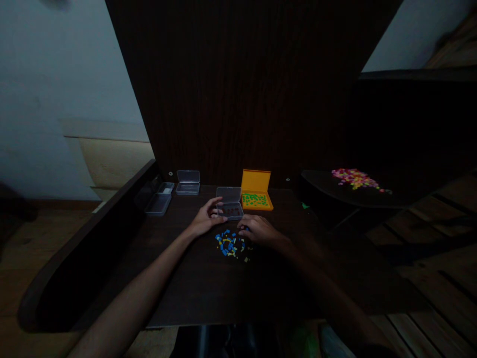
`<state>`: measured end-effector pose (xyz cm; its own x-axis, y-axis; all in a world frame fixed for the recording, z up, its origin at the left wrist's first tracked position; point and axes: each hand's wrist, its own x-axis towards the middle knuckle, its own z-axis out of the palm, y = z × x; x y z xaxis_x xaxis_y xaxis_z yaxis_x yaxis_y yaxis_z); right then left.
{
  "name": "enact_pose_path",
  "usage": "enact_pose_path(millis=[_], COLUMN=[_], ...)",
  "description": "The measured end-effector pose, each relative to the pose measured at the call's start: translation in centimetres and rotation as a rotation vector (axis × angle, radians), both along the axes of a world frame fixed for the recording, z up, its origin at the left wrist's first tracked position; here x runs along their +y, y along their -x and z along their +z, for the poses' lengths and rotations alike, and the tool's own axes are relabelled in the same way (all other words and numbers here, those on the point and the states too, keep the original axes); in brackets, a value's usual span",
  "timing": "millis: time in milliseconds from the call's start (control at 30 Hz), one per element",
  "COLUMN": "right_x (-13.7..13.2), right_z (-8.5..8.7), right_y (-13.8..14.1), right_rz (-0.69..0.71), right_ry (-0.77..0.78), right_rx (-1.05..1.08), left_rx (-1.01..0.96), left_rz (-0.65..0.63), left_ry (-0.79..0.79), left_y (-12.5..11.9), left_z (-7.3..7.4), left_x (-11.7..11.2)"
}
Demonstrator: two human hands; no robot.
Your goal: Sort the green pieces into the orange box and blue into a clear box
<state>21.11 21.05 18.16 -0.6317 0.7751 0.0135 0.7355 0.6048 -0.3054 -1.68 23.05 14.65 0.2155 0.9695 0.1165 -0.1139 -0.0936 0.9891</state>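
Observation:
A small heap of blue and yellow pieces (230, 244) lies on the dark table (194, 283) in front of me. My left hand (206, 217) rests beside an open clear box (230, 203) holding reddish pieces, its fingers touching the box's near left edge. My right hand (258, 229) sits at the heap's upper right, fingers pinched together on a small blue piece. An open orange box (255, 190) with green pieces in its tray stands just behind and to the right of the clear box.
Two more clear boxes (188, 182) (160, 200) stand open at the table's back left. A pile of pink and yellow pieces (354, 178) lies on a dark raised surface to the right. A dark wooden panel rises behind the table.

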Motion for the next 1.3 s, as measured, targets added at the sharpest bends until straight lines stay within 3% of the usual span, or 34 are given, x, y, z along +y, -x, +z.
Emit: enact_pose_path(millis=[300,500,933,1300], right_x=[-0.3,-0.6,-0.8,-0.8], right_z=[0.2,0.8,0.4,0.6], right_y=[0.3,0.6,0.6,0.4], right_rz=[-0.058,-0.030,-0.026,-0.037], right_ry=[0.001,-0.014,-0.032,-0.048], right_rx=[-0.034,-0.073,-0.157,-0.119], left_rx=[-0.014,-0.018,0.002,-0.005], left_rz=[-0.002,-0.003,0.007,0.010], left_ry=[-0.012,-0.007,0.013,0.012], left_y=[0.0,0.0,0.0,-0.1], left_z=[-0.1,0.1,0.4,0.4], left_x=[0.1,0.0,-0.1,-0.2])
